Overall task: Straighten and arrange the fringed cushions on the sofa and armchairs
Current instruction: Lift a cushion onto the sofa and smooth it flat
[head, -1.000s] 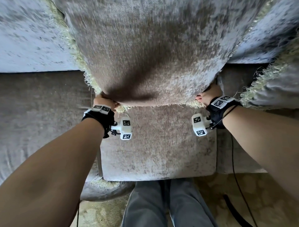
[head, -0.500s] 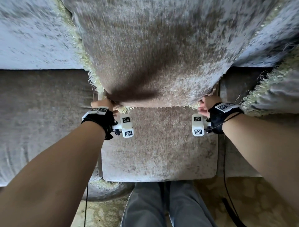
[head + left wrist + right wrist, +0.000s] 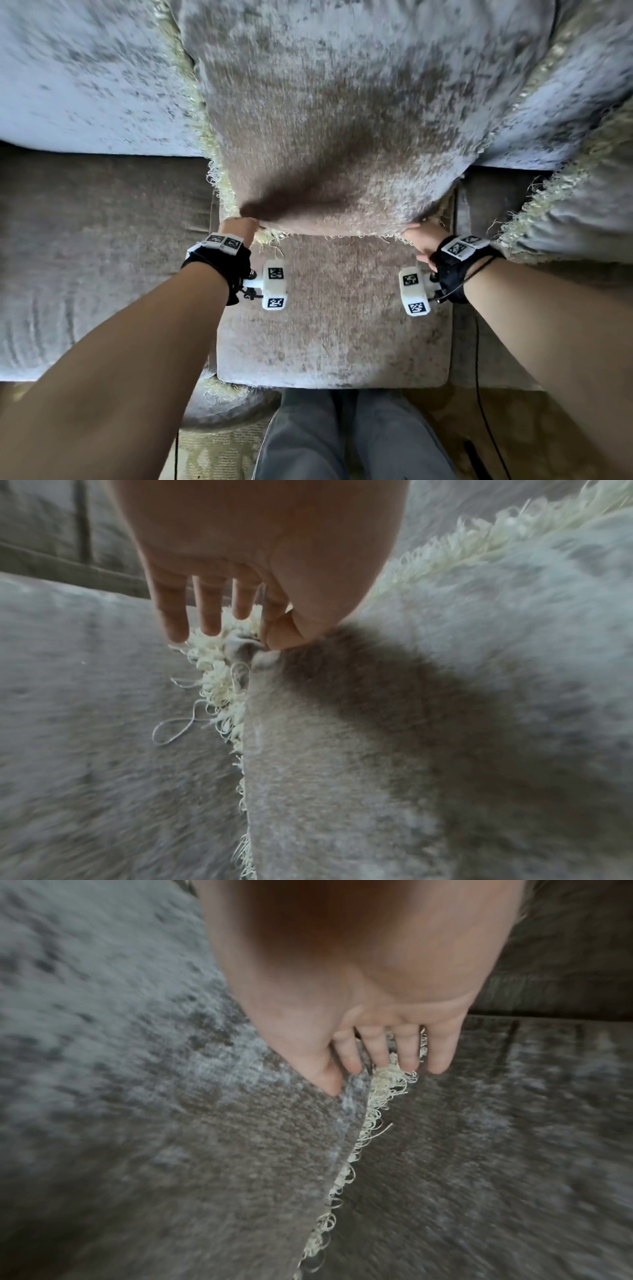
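Observation:
A large grey-brown velvet cushion with a cream fringe stands against the sofa back, its lower edge just above the seat. My left hand pinches its lower left corner between thumb and forefinger, the other fingers straight over the fringe. My right hand pinches the lower right corner, thumb on the front face and fingers behind the fringe. A second fringed cushion leans at the right.
The sofa seat cushion lies below my hands, with another seat section to the left. A fringed cushion edge pokes out at the seat's front left. My legs and a patterned rug with a black cable are at the bottom.
Both hands have moved a little toward me along the seat, bringing the cushion's lower corners with them. The grips are unchanged.

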